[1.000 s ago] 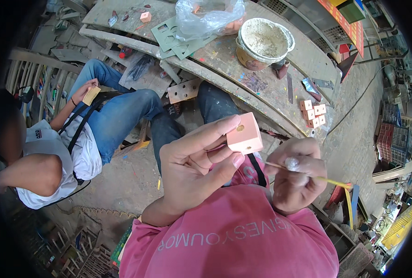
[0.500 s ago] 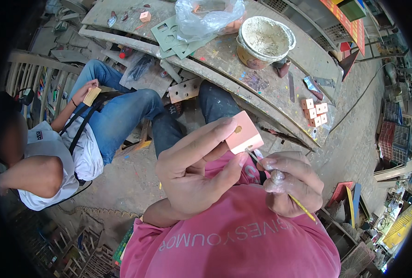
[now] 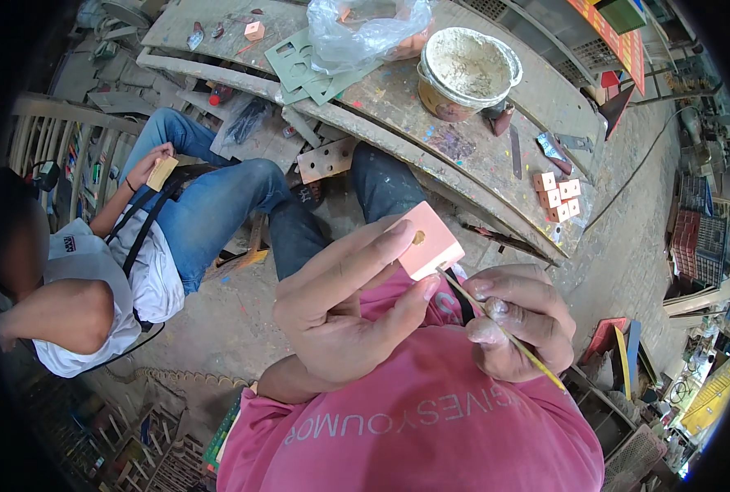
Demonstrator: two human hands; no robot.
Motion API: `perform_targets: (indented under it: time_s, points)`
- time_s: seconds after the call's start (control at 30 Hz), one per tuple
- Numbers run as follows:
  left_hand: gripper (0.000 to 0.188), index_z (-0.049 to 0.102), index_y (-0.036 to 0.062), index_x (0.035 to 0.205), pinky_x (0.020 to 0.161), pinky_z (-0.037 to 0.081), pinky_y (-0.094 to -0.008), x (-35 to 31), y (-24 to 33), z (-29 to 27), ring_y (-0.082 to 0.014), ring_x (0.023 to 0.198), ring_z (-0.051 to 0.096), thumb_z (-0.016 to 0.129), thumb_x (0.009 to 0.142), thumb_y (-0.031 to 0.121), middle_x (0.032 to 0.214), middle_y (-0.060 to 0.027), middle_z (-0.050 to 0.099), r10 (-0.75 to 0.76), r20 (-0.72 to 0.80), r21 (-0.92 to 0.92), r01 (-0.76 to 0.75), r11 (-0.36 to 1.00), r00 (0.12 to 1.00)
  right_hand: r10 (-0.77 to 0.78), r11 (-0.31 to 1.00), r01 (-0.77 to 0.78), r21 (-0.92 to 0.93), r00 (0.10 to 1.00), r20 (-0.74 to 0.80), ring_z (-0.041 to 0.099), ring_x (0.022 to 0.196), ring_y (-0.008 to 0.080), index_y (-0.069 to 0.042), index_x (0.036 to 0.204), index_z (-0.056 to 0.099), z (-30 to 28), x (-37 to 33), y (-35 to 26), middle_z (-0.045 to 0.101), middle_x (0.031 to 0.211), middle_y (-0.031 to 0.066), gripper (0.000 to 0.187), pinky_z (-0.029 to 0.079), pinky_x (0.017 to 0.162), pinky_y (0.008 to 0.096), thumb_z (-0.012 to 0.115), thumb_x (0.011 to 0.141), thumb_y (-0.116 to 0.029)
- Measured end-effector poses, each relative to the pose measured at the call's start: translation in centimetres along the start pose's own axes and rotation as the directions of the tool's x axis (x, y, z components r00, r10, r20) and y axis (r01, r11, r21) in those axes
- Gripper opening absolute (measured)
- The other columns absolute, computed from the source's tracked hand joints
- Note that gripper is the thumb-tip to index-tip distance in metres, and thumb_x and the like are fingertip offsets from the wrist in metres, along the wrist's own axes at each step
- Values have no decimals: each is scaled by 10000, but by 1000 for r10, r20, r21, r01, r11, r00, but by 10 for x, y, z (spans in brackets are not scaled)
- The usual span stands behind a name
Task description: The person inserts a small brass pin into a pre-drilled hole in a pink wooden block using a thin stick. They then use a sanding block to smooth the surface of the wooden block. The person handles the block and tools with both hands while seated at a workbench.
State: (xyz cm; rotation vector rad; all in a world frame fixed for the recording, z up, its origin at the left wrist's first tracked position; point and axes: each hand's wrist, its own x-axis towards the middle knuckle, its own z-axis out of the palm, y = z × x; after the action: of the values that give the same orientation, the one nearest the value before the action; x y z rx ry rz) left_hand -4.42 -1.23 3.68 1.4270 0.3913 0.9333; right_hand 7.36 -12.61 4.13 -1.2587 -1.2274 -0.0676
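Between the fingers and thumb of my left hand (image 3: 344,307) is a pink block (image 3: 431,238) with a round hole in its face. In my right hand (image 3: 525,320) I pinch a thin yellow-handled brush-like stick (image 3: 536,365), its far end meeting the lower edge of the block. Whether that end is a bristle tip or sits inside a hole is too small to tell. Pale smears cover my right fingertips. Several matching pink blocks (image 3: 556,197) stand grouped on the right end of the worktable (image 3: 398,107).
A bucket of whitish paste (image 3: 470,70) stands on the table, beside a clear plastic bag (image 3: 365,33) and green cut-out sheets (image 3: 299,61). One pink block (image 3: 254,31) lies farther left. A seated person (image 3: 107,279) at left holds a yellowish block (image 3: 163,173).
The stick now sits at a slightly different angle, with more of its length showing between the block and my right fingers, which have shifted along it. My left hand barely moved.
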Motion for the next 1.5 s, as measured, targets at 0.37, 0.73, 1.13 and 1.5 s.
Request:
perform_targets:
  time_s: [0.37, 0.73, 1.13, 1.5]
  points:
    - [516, 542, -43, 1179, 810, 538, -364, -5, -6, -4, -305, 993, 612, 660, 691, -161, 1141, -279, 552, 80, 61, 30, -82, 996, 995, -32, 999, 32, -25, 999, -17, 646, 623, 314, 124, 815, 612, 2, 5, -3, 641, 761, 258, 193, 527, 533, 312, 641, 640, 46]
    - [508, 615, -19, 1120, 742, 545, -312, -3, -4, 3, -259, 921, 651, 734, 636, -122, 1066, -254, 619, 72, 34, 123, -76, 989, 997, 188, 967, -188, 174, 982, 15, 675, 813, 332, 49, 916, 560, -7, 5, -10, 653, 829, 248, 230, 557, 688, 367, 576, 721, 170]
    - [476, 574, -71, 1130, 815, 544, -289, -6, -2, 1, -253, 974, 626, 686, 676, -162, 1110, -209, 589, -92, 27, -163, 95, 982, 995, 55, 997, -56, 54, 998, 29, 675, 736, 312, 62, 872, 559, -7, 8, -8, 653, 810, 234, 251, 558, 636, 357, 721, 681, 71]
    - [431, 519, -107, 1169, 878, 517, -332, -7, -4, 3, -278, 1062, 582, 634, 754, -131, 1142, -248, 571, -240, 160, -325, 281, 903, 957, 233, 914, -240, 328, 971, 60, 621, 649, 249, 92, 925, 578, -24, 26, -5, 626, 770, 216, 109, 514, 563, 309, 532, 832, 60]
